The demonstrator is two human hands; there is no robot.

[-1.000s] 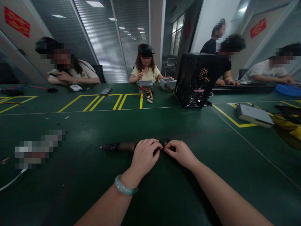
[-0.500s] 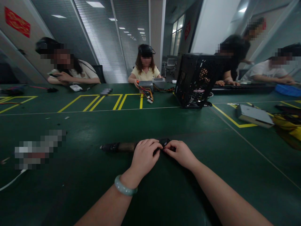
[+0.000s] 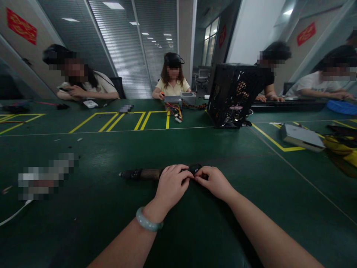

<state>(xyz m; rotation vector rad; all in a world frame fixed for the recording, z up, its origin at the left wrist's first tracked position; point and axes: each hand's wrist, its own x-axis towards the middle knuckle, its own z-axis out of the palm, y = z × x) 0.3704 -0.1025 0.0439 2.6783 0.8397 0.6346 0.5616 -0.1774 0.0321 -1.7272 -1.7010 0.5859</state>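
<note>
A straight electric screwdriver (image 3: 149,174), black with a brownish middle, lies across the green mat with its tip toward the left. My left hand (image 3: 173,185) is closed over its rear half, and the fingers hide much of the handle. At the black tail end (image 3: 195,169), my right hand (image 3: 214,183) is closed in a pinch, its fingertips meeting those of my left hand. What exactly the right fingertips grip on the tail is too small and dark to make out. A pale green bangle (image 3: 149,220) circles my left wrist.
A black computer case (image 3: 225,95) stands beyond my hands. Across the table, a person (image 3: 171,82) handles a power supply (image 3: 173,99) with loose cables. A silver drive-like box (image 3: 302,137) lies right. A white cable (image 3: 15,215) runs along the left edge.
My hands and the screwdriver stay almost in place, with only a slight shift of the fingers. In the right background, a standing person has moved off to the right.
</note>
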